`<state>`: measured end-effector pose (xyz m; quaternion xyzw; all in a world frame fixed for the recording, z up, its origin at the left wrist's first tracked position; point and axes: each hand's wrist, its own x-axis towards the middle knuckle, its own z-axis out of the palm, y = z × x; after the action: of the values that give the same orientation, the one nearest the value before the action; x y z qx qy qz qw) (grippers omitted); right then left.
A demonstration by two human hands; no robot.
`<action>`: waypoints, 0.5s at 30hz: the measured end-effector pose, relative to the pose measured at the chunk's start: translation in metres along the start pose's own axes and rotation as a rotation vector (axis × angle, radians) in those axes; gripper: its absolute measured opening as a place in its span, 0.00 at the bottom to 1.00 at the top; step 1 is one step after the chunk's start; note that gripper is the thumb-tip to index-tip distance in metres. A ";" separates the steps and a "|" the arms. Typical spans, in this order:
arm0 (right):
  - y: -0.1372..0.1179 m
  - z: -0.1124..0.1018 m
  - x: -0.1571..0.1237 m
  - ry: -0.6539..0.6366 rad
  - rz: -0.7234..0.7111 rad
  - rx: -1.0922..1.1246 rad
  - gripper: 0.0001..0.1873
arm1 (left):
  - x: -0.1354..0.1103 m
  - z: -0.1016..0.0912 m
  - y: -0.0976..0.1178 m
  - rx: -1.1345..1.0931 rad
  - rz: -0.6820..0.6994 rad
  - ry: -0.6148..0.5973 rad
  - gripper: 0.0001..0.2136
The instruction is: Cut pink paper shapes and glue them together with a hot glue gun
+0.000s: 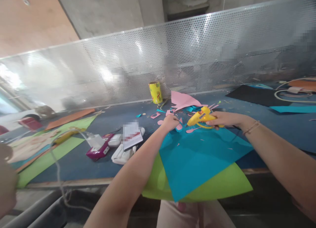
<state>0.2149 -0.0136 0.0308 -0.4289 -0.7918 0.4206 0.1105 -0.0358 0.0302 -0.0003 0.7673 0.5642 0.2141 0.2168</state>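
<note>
The right hand (215, 120) has its fingers wrapped round the handle of a yellow plastic hot-glue gun (197, 118), which is held above the far part of a large teal-blue paper sheet (197, 162), its nozzle tilted down to the left. Just beyond that nozzle, the left hand (171, 122) is lowered to a small cluster of pink and blue paper cut-outs (179, 125), its fingertips drawn together (whether they pinch a piece, I cannot tell at this size). The teal-blue sheet lies over a lime-green paper sheet (229, 185), and both jut past the near edge of the dark blue table (281, 132), above the person's lap. Beyond the hands, a curled pink paper sheet (184, 99) lies among more scraps, near an upright yellow printed cylinder (156, 93) in front of a perforated metal screen (138, 66). Left of the left forearm, a purple-and-white power strip (97, 152) lies with a white plug block (96, 141) on it. A black paper sheet (249, 96) lies at the far right, near a coiled pale cable (291, 98).
</note>
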 end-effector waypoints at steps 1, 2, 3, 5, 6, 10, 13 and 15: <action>0.001 0.000 0.000 0.006 0.010 -0.002 0.21 | 0.000 0.000 0.000 -0.003 -0.003 -0.001 0.10; 0.001 0.000 0.000 0.013 0.017 -0.001 0.21 | -0.001 0.000 0.001 -0.004 -0.003 -0.002 0.10; 0.002 0.000 0.000 0.016 0.021 0.003 0.21 | -0.001 0.000 0.001 -0.004 -0.004 -0.002 0.09; 0.001 0.001 0.000 0.019 0.031 0.016 0.22 | -0.002 -0.001 0.002 -0.005 -0.007 0.000 0.09; 0.001 0.001 -0.001 0.021 0.037 0.024 0.22 | -0.002 -0.001 0.003 -0.006 -0.009 -0.001 0.09; 0.000 0.001 -0.002 0.023 0.067 0.028 0.22 | -0.003 -0.002 0.004 -0.008 -0.012 -0.007 0.09; 0.000 0.000 -0.003 0.008 0.075 0.007 0.22 | -0.003 -0.003 0.004 0.009 0.001 -0.022 0.09; 0.001 -0.001 -0.003 0.000 0.074 -0.001 0.22 | -0.003 -0.003 0.004 0.017 0.010 -0.030 0.09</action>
<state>0.2178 -0.0149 0.0311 -0.4578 -0.7758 0.4239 0.0945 -0.0355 0.0267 0.0038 0.7751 0.5590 0.1989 0.2173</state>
